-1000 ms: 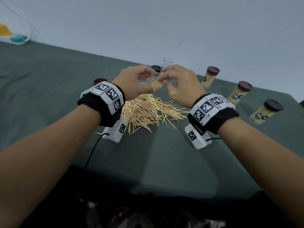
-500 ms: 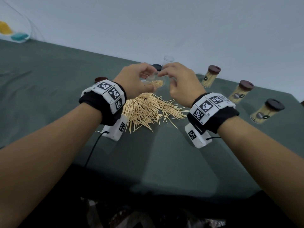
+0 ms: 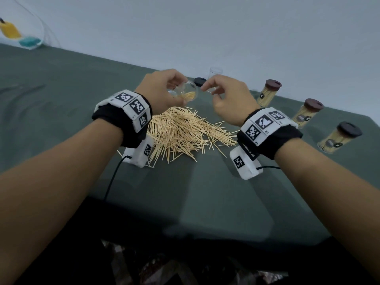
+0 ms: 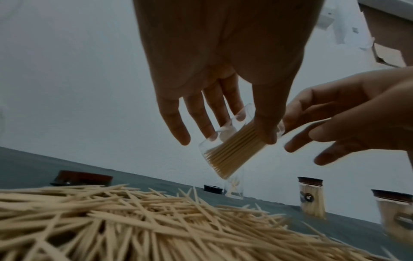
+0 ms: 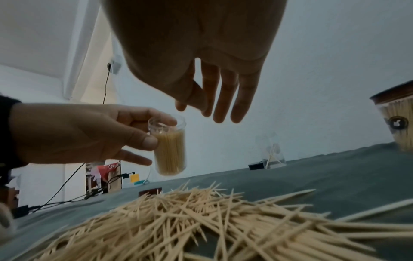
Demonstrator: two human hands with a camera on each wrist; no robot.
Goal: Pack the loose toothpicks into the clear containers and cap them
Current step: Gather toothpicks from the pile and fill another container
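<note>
Filling step: left hand [image 3: 162, 89] grips a part-filled container [image 5: 170, 148]; right hand [image 3: 226, 97], loosely curled and apparently empty beside it, should next gather from the toothpick pile [image 3: 185, 134] below.

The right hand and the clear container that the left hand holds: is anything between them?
No. In the right wrist view, the right hand hangs beside the clear container in the left hand, with only bare wall showing in the gap.

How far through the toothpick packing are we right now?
Done: three capped containers stand at right, full. In hand: the left hand grips an uncapped, partly filled container; the right hand is just beside its mouth. Left: a big loose pile, a nearly empty container, and loose caps.
</note>
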